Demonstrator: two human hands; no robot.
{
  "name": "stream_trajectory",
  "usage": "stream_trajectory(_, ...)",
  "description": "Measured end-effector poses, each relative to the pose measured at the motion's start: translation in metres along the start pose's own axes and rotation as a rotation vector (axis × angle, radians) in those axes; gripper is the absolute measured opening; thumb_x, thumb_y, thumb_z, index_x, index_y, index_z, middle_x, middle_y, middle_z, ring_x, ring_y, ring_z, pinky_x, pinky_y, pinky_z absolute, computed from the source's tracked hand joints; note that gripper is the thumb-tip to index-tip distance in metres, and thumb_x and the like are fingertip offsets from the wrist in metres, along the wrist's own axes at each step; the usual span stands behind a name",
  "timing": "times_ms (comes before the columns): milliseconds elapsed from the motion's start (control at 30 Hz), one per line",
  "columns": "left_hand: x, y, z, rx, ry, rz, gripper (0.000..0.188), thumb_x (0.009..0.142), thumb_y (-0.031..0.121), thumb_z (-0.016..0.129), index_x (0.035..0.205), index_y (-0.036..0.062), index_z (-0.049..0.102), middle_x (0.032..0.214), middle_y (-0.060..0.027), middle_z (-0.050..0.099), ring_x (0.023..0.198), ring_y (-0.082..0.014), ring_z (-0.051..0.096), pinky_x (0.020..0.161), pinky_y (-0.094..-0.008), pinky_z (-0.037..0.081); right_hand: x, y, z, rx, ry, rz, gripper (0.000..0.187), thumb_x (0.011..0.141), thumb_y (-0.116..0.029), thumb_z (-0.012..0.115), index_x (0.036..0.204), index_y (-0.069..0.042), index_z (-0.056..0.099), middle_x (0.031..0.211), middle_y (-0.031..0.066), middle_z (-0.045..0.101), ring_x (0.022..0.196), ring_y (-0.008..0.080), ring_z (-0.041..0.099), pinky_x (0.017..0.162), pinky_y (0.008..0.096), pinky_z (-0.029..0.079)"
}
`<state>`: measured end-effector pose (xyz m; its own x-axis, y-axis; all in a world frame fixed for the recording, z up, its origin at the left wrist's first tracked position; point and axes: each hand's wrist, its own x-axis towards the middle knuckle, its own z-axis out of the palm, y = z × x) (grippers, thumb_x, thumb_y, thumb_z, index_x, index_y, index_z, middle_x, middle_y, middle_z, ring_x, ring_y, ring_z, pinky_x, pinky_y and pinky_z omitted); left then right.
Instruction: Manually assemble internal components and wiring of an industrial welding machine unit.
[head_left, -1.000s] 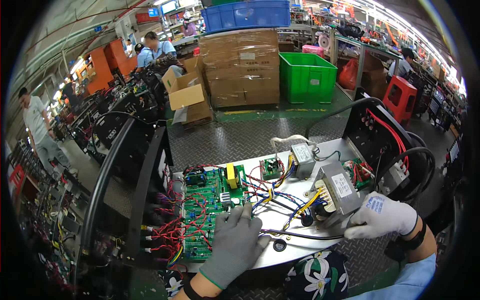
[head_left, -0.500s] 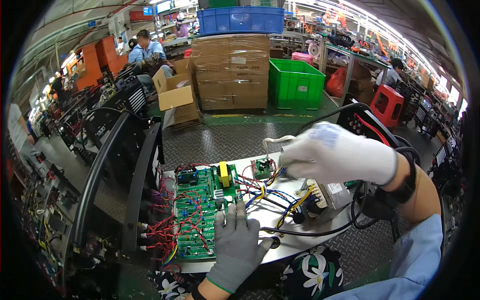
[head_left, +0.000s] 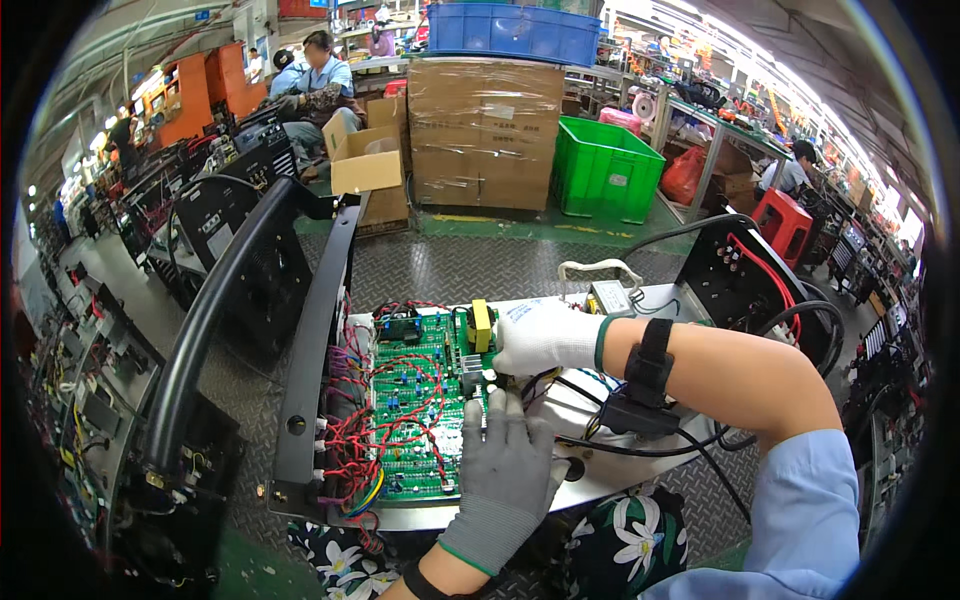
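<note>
My left hand, in a grey glove, lies with its fingers stretched over the right edge of a green circuit board. In a white glove, my right hand is curled at the board's right edge, beside a yellow transformer. Its fingertips and anything in them are hidden. The board sits on a white metal plate laid across my lap. Red wires run from the board's left side to a black panel. A silver metal box with a white cable lies beyond my right forearm.
A black tubular handle rises at the left. Black cables cross on the right, near a black end panel. Beyond the patterned floor stand cardboard boxes, a green crate and a red stool. Other people sit farther back.
My right hand has moved left and down from the plate's far right part to the circuit board's edge near my left hand. The view has shifted slightly.
</note>
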<state>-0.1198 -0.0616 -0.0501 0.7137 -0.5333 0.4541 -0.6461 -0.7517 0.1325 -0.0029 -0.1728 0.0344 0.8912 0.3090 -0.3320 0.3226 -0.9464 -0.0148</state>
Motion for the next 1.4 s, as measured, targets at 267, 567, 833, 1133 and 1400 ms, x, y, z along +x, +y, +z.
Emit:
stream_trajectory(267, 0.001, 0.006, 0.002, 0.011, 0.042, 0.005, 0.048, 0.077, 0.043, 0.064, 0.096, 0.0007, 0.054, 0.118, -0.0288, 0.051, 0.116, -0.0403, 0.045, 0.102, -0.0536, 0.026, -0.018, 0.027, -0.003, 0.305, 0.029, 0.118, 0.039, 0.076, -0.037, 0.058, 0.095, -0.004, 0.069, 0.092, 0.0198, 0.067, 0.085, 0.0329, 0.066, 0.08, 0.0397, 0.051)
stream_trajectory(567, -0.006, 0.006, -0.005, -0.023, 0.021, -0.022, 0.051, 0.071, 0.04, 0.069, 0.099, -0.001, 0.057, 0.125, -0.0277, 0.047, 0.122, -0.0404, 0.041, 0.104, -0.0546, 0.026, -0.189, 0.04, -0.013, 0.712, 0.25, -0.608, 0.025, 0.091, -0.02, 0.055, 0.106, -0.001, 0.062, 0.085, 0.0064, 0.064, 0.079, 0.0153, 0.059, 0.077, 0.0289, 0.048)
stream_trajectory(833, 0.002, 0.003, 0.004, 0.163, -0.026, 0.053, 0.057, 0.075, 0.041, 0.064, 0.117, 0.0038, 0.052, 0.13, -0.023, 0.045, 0.122, -0.0398, 0.039, 0.104, -0.0499, 0.028, -0.233, 0.062, 0.252, 1.128, 0.348, 0.036, 0.037, 0.087, -0.022, 0.053, 0.116, 0.002, 0.057, 0.105, 0.0191, 0.064, 0.099, 0.0267, 0.062, 0.085, 0.0343, 0.048)
stream_trajectory(1133, -0.063, 0.051, -0.046, -0.097, 0.137, -0.12, 0.043, 0.083, 0.013, 0.061, 0.123, 0.0015, 0.052, 0.138, -0.0197, 0.044, 0.127, -0.0315, 0.043, 0.105, -0.0401, 0.033, -0.169, 0.029, 0.302, 1.363, 0.36, 0.154, 0.051, 0.086, -0.03, 0.057, 0.125, 0.001, 0.05, 0.116, 0.0254, 0.058, 0.107, 0.0325, 0.058, 0.088, 0.0356, 0.047)
stream_trajectory(1400, -0.123, 0.075, -0.053, -0.142, -0.15, -0.244, 0.029, 0.083, 0.012, 0.057, 0.11, 0.002, 0.06, 0.122, -0.017, 0.055, 0.114, -0.0311, 0.053, 0.098, -0.0394, 0.04, -0.153, 0.011, 0.291, 1.394, 0.364, 0.135, 0.073, 0.085, -0.027, 0.058, 0.146, -0.01, 0.023, 0.118, 0.0208, 0.058, 0.094, 0.0319, 0.063, 0.082, 0.0361, 0.05)
